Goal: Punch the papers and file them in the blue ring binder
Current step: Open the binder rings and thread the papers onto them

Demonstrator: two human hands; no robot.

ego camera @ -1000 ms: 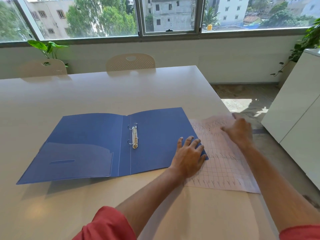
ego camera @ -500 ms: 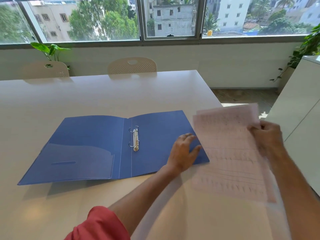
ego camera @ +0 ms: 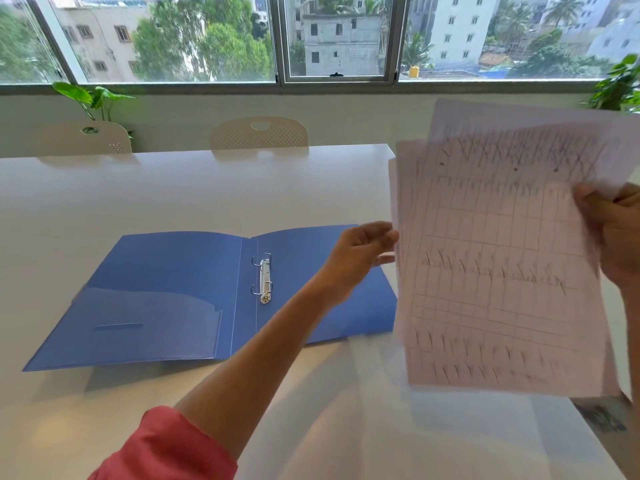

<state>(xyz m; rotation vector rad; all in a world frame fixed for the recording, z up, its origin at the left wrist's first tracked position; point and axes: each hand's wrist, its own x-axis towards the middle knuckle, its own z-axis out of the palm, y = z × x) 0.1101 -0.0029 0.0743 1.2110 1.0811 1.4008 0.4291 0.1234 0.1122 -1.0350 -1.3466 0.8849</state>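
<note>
Blue binder (ego camera: 180, 292): lying open and flat on the white surface (ego camera: 173, 188), both covers spread, clear pocket on the left cover.
Ring mechanism (ego camera: 265, 281): metal, on the spine side of the right cover; rings look closed, though too small to be sure.
Papers (ego camera: 498, 271): several gridded, handwritten sheets, held up in the air to the right of the binder, fanned unevenly at the top, blurred.
Right hand (ego camera: 620, 237): grasping the right edge of the papers, fingers wrapped behind, thumb in front.
Left hand (ego camera: 360, 258): above the binder's right cover, fingertips at the left edge of the papers; pinching or only touching, cannot tell.
Punch: none in view.
Punched holes: none made out on the sheets; blur prevents certainty.
Step in hand: gathering and squaring the loose sheets, judged from the uneven stack held between both hands.
Progress: early; nothing on the rings yet.
Next move calls for: edges tapped flush, a punch found and centred on the left margin, then rings opened and holes lined up with both prongs.
</note>
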